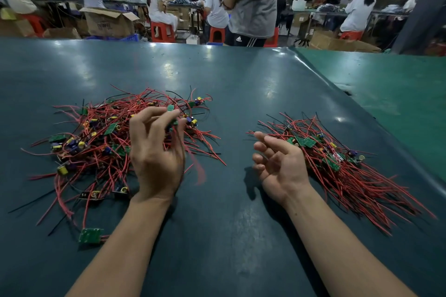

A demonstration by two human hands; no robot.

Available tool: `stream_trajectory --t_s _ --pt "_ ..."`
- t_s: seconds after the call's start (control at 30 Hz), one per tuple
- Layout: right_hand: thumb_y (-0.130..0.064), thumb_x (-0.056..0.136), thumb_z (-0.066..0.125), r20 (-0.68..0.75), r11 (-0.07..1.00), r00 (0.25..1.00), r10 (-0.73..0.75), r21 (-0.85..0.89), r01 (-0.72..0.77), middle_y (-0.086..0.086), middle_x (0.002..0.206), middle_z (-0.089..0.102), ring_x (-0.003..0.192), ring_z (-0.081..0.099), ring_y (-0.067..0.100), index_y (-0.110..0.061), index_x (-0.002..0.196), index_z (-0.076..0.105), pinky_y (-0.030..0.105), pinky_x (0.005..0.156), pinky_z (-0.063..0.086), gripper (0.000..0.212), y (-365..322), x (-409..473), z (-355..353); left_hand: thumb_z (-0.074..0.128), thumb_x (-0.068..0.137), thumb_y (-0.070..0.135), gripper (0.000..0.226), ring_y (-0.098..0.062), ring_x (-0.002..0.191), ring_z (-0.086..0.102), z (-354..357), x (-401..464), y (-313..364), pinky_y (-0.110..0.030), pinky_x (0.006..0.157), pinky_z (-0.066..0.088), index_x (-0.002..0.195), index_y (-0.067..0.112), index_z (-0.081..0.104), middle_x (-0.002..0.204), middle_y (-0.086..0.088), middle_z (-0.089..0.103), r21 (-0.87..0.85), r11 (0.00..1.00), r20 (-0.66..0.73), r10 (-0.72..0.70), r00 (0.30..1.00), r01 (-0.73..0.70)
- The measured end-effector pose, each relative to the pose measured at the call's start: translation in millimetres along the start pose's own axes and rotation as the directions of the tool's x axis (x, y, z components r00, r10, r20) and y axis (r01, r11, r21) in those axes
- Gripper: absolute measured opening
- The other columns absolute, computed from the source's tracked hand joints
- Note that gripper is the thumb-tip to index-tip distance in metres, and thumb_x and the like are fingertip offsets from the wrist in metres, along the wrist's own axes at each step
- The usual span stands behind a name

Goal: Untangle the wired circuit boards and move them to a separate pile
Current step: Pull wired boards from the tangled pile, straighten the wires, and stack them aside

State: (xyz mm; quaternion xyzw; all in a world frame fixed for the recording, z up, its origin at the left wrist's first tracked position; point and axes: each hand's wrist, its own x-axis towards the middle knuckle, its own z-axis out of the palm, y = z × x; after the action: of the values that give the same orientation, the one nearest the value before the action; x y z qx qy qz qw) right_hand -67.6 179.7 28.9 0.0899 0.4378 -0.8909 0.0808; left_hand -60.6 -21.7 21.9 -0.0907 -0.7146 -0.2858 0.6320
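A tangled heap of small green circuit boards with red and black wires point(96, 142) lies on the left of the dark green table point(231, 84). My left hand point(156, 152) hovers over its right side, fingertips pinching one small board point(174, 123) whose red wires hang down, blurred. To the right lies a second pile point(342, 166), its boards at the far end and red wires combed toward me. My right hand point(280, 164) rests at that pile's left edge, palm up, fingers relaxed and holding nothing.
One loose green board point(89, 235) lies near my left forearm. A lighter green table surface point(398, 84) adjoins on the right. A person in a grey shirt point(253, 0) stands at the table's far edge; seated workers, red stools and cardboard boxes fill the background.
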Motion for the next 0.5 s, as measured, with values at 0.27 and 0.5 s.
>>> stream_trajectory --t_s 0.27,0.5 --pt "-0.034 0.096 0.056 0.152 0.960 0.988 -0.023 -0.273 0.064 0.002 0.077 0.069 0.044 0.053 0.014 -0.008 0.099 0.069 0.019 0.036 0.037 0.029 19.0 -1.0 14.1 0.063 0.086 -0.006 0.027 -0.017 0.090 0.071 16.2 -13.1 35.2 -0.025 0.081 0.055 0.111 0.004 0.061 0.100 -0.013 0.071 -0.452 0.354 0.690 -0.442 0.572 0.819" --pt "-0.021 0.081 0.073 0.078 0.948 0.980 -0.182 -0.250 0.196 -0.001 0.066 0.065 0.043 0.051 0.010 -0.012 0.082 0.074 0.017 0.036 0.036 0.009 17.8 1.6 9.6 0.065 0.075 0.006 0.034 -0.013 0.065 0.066 18.1 -12.0 37.7 -0.023 0.070 0.058 0.109 0.006 0.062 0.082 -0.005 0.071 -0.345 -0.110 0.858 -0.440 0.266 0.932"
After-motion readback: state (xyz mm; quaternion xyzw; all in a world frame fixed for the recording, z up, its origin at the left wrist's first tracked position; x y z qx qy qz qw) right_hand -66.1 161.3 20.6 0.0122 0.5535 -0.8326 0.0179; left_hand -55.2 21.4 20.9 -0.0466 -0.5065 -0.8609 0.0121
